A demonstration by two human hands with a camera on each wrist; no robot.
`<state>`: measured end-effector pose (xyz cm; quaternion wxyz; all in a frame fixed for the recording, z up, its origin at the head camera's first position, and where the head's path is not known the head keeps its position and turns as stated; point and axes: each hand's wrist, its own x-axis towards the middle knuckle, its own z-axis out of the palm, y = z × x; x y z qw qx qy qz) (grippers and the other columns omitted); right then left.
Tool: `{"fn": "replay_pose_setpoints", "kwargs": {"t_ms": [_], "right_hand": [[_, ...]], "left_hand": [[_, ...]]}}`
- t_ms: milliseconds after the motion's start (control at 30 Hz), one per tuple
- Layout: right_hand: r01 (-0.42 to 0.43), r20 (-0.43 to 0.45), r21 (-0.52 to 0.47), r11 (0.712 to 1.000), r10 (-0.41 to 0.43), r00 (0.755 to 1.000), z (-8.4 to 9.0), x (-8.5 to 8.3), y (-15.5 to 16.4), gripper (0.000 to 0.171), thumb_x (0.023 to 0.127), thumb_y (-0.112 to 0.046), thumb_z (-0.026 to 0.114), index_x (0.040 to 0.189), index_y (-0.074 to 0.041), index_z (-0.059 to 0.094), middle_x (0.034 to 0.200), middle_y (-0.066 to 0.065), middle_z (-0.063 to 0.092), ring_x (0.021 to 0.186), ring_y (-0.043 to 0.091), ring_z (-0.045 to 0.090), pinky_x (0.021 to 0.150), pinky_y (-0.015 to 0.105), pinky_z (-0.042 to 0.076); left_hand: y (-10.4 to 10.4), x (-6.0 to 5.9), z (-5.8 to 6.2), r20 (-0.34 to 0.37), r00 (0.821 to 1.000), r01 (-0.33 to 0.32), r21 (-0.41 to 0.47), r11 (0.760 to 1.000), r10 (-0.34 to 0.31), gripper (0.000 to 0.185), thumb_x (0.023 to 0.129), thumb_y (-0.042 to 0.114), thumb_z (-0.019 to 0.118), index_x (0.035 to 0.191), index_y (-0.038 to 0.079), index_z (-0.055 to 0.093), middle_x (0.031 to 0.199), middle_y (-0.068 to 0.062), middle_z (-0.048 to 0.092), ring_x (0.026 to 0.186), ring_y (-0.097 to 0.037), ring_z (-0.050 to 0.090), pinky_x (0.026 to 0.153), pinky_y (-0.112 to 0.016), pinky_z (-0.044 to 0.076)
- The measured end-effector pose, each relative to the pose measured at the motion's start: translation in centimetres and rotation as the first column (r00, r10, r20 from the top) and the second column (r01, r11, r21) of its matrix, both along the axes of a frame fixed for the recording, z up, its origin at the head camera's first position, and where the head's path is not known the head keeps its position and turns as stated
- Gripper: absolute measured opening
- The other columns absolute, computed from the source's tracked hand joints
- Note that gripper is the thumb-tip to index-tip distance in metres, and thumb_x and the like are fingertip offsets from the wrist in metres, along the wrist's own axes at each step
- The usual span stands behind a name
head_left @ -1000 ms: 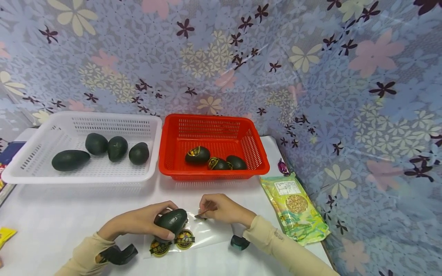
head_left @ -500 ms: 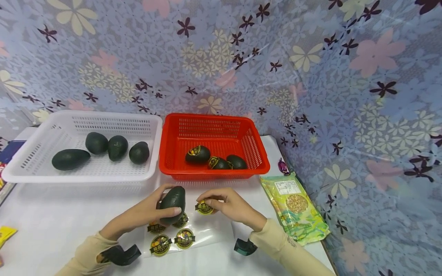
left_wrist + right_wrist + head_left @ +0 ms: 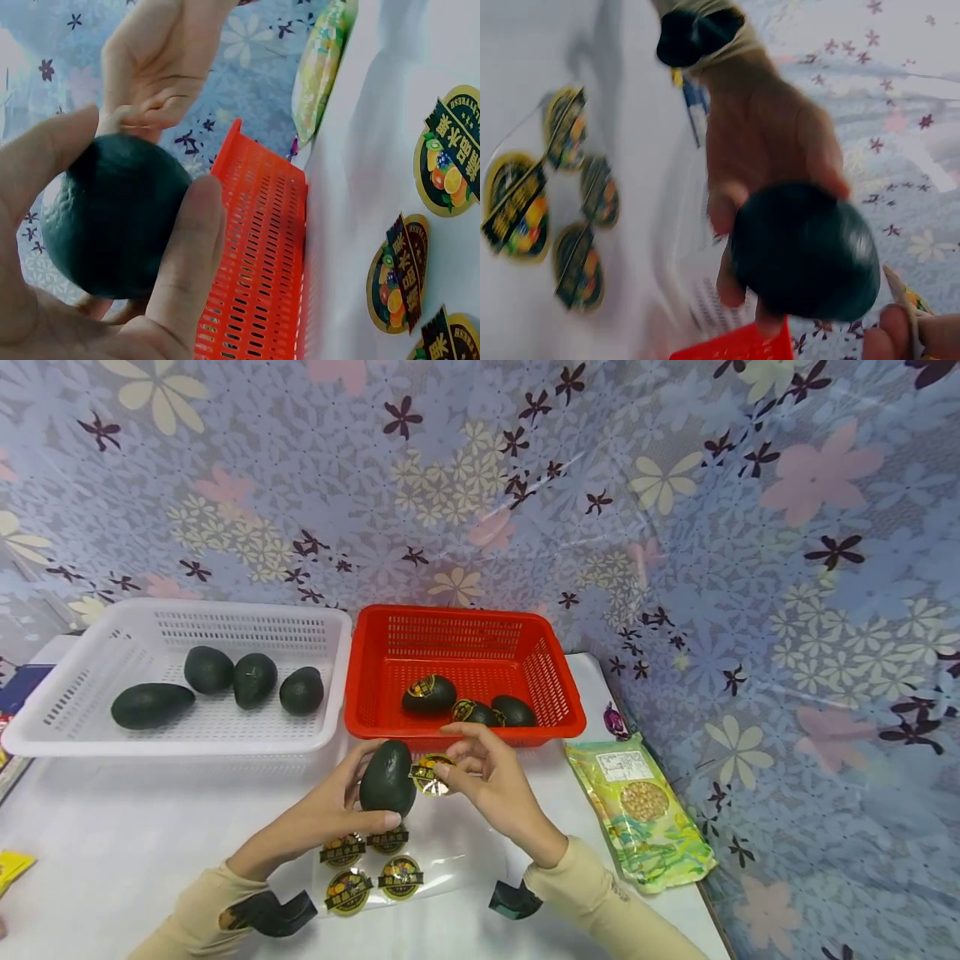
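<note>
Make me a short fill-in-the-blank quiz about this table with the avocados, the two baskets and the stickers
1. The left hand grips a dark green ____.
2. The right hand pinches a round ____ beside the avocado.
3. The white basket holds ____ avocados.
4. The avocados with stickers on them lie in the ____ basket.

Missing words: avocado; sticker; four; red

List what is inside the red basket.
The red basket holds three dark avocados. Two show yellow and black stickers; the right one shows none from here. The right hand hides part of the front rim.
</note>
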<state>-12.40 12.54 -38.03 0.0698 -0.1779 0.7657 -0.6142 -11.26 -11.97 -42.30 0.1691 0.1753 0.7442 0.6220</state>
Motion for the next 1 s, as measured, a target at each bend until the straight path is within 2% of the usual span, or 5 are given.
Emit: {"fn": "replay_pose_setpoints", "kwargs": {"t_ms": [133, 300, 400, 600, 1000], "right_hand": [[0.011, -0.021, -0.085, 0.996, -0.013, 1.0, 0.4, 0.2, -0.6, 0.045, 0.09, -0.004, 0.071, 0.133, -0.008, 0.056, 0.101, 0.02, 0.063, 0.067, 0.008, 0.066, 0.072, 0.031, 0.062], [0.022, -0.054, -0.127, 0.992, -0.029, 0.998, 0.7, 0.3, -1.0, 0.044, 0.089, -0.003, 0.072, 0.13, -0.006, 0.057, 0.099, 0.022, 0.065, 0.065, 0.01, 0.066, 0.066, 0.027, 0.06], [0.033, -0.063, -0.126, 0.991, -0.041, 0.997, 0.7, 0.3, -1.2, 0.044, 0.088, -0.003, 0.073, 0.129, -0.006, 0.058, 0.098, 0.02, 0.066, 0.063, 0.009, 0.064, 0.061, 0.024, 0.056], [-0.006, -0.069, -0.138, 0.99, -0.003, 0.998, 0.8, 0.4, -1.6, 0.042, 0.089, -0.003, 0.072, 0.128, -0.004, 0.057, 0.096, 0.017, 0.065, 0.056, 0.009, 0.063, 0.056, 0.026, 0.055], [-0.026, -0.092, -0.079, 0.997, 0.019, 0.996, 1.1, 0.6, -1.7, 0.043, 0.087, -0.003, 0.074, 0.127, 0.0, 0.057, 0.095, 0.022, 0.066, 0.046, 0.019, 0.054, 0.048, 0.031, 0.055]], "left_hand": [[0.4, -0.1, 0.2, 0.003, 0.999, -0.043, 0.0, 0.999, 0.043, 0.09, 0.083, 0.024, 0.081, 0.152, 0.019, 0.024, 0.151, -0.015, 0.044, 0.131, -0.033, 0.054, 0.107, -0.042, 0.051], [1.1, 0.1, 0.6, -0.006, 0.995, -0.097, 0.007, 0.995, 0.097, 0.091, 0.083, 0.021, 0.082, 0.151, 0.018, 0.023, 0.149, -0.017, 0.045, 0.124, -0.031, 0.06, 0.096, -0.035, 0.058], [1.7, 0.3, 1.0, -0.017, 0.994, -0.111, 0.01, 0.994, 0.112, 0.091, 0.082, 0.02, 0.083, 0.151, 0.018, 0.023, 0.146, -0.018, 0.049, 0.12, -0.032, 0.063, 0.088, -0.035, 0.061], [2.4, 0.7, 1.7, -0.054, 0.991, -0.124, -0.008, 0.992, 0.123, 0.09, 0.081, 0.021, 0.083, 0.15, 0.022, 0.026, 0.139, -0.018, 0.054, 0.117, -0.034, 0.064, 0.076, -0.032, 0.063], [2.7, 1.3, 2.0, -0.047, 0.99, -0.138, -0.047, 0.989, 0.135, 0.09, 0.081, 0.023, 0.083, 0.15, 0.024, 0.027, 0.137, -0.017, 0.055, 0.111, -0.03, 0.066, 0.074, -0.031, 0.062]]}}
